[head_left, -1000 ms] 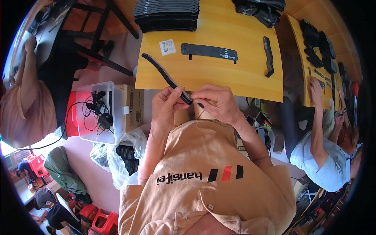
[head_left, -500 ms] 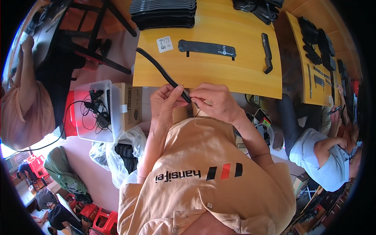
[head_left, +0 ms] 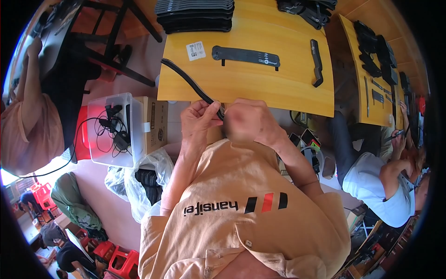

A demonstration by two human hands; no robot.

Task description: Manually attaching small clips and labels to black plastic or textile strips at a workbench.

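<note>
A long, narrow, slightly curved black strip (head_left: pixel 186 81) slants from above the near left part of the yellow table (head_left: pixel 204 88) down to my hands. My left hand (head_left: pixel 199 120) pinches it near its lower end, thumb on top. Against that end, my right hand (head_left: pixel 256 122) is closed with fingers curled; a blur covers its fingertips, and what they hold is hidden. On the tabletop beyond lies a flat dark grey strap (head_left: pixel 246 56) with white print and two small black tabs. A bent dark piece (head_left: pixel 317 63) rests to its right, a white label (head_left: pixel 195 51) to its left.
Stacked dark straps (head_left: pixel 193 16) and a pile of black pieces (head_left: pixel 306 11) lie at the table's far side. To the left stand a clear plastic bin (head_left: pixel 95 139) with cables and a cardboard box (head_left: pixel 158 121). Other people sit left and right, near a second table (head_left: pixel 357 69).
My right hand has turned over the strip's lower end, covering the small dark piece visible at its fingertips before. My left hand keeps its pinch, nearly still.
</note>
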